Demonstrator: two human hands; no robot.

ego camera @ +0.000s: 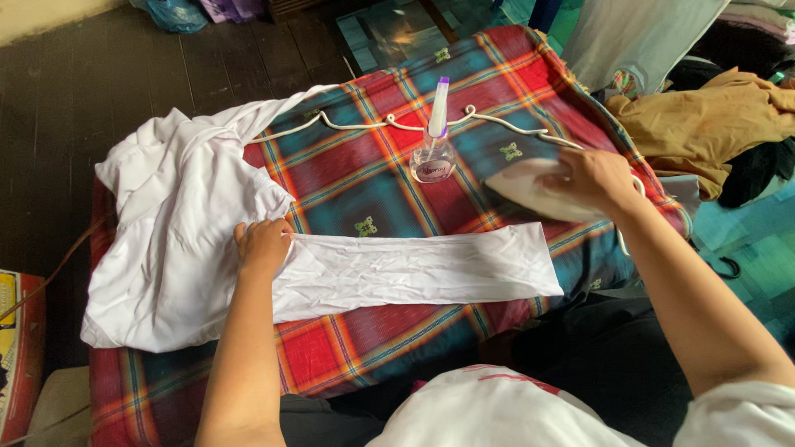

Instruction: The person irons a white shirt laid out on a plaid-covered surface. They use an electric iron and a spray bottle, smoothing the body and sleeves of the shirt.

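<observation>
Pressing your left hand [263, 246] flat on the white shirt [178, 223], you pin its creased sleeve [422, 266] along the plaid cloth [348, 178]. Your right hand [598, 180] grips the iron [530, 189] beside it; the wrinkles look unpressed so far.

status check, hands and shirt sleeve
Left hand flat on white shirt. Right hand grips iron. Spray bottle stands beside the cord.

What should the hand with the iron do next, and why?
Probably bring the iron down onto the white sleeve. The right hand holds it just above the sleeve's cuff end, the sleeve lies flat but wrinkled on the plaid cloth, and the left hand pins its shoulder end.
</observation>
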